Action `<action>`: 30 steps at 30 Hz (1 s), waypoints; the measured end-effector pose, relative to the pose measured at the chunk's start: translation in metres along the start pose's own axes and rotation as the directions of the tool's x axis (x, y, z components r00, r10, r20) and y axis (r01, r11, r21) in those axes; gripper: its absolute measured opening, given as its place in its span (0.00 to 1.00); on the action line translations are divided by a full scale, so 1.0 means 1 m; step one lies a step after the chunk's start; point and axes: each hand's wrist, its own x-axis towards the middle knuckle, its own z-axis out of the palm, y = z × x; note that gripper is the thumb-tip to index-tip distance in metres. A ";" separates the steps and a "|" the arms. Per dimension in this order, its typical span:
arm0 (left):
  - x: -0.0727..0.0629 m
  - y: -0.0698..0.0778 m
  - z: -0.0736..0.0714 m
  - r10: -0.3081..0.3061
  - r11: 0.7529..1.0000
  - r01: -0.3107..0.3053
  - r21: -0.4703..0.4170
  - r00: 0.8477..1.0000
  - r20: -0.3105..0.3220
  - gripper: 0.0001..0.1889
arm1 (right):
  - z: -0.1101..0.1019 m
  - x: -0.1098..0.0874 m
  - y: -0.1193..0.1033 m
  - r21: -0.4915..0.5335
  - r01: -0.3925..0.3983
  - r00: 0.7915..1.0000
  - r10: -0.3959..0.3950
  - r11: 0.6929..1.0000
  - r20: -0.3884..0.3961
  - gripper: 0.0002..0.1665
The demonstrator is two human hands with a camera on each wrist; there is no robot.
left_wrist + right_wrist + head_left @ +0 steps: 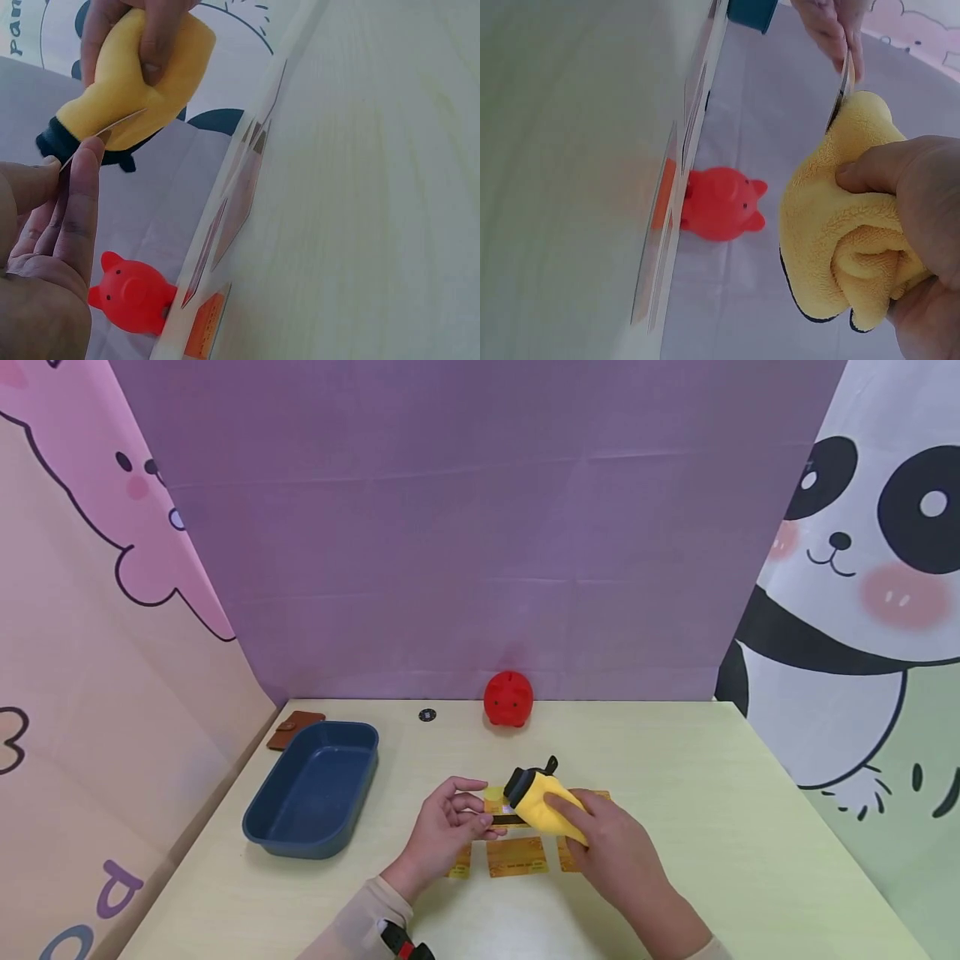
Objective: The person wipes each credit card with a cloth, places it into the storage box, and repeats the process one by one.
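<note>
My left hand pinches a gold card by its edge, a black stripe showing on the card's face. In the left wrist view the card is held above the tabletop between thumb and fingers. My right hand grips a bunched yellow cloth with dark trim. The cloth lies against the card and covers part of it. Beneath the hands, gold cards lie on the table, among them a middle card, a left card and a right card, some partly hidden.
A deep blue bin stands on the table at the left, with a brown wallet behind it. Farther back are a black round chip and a red piggy bank. Purple fabric rises along the table's rear edge.
</note>
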 end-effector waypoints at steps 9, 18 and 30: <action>0.003 -0.003 -0.007 -0.040 0.999 0.040 0.017 0.999 -0.030 0.25 | -0.001 0.001 0.019 0.029 -0.035 0.998 0.037 0.999 -0.053 0.41; 0.004 -0.007 -0.012 -0.052 0.998 0.054 0.040 0.997 -0.050 0.25 | -0.005 0.001 0.029 0.069 -0.090 0.990 0.097 0.994 -0.102 0.41; 0.004 0.006 -0.018 0.033 0.978 0.005 0.210 0.984 -0.172 0.21 | -0.013 0.001 0.042 0.091 -0.106 0.984 0.118 0.990 -0.137 0.39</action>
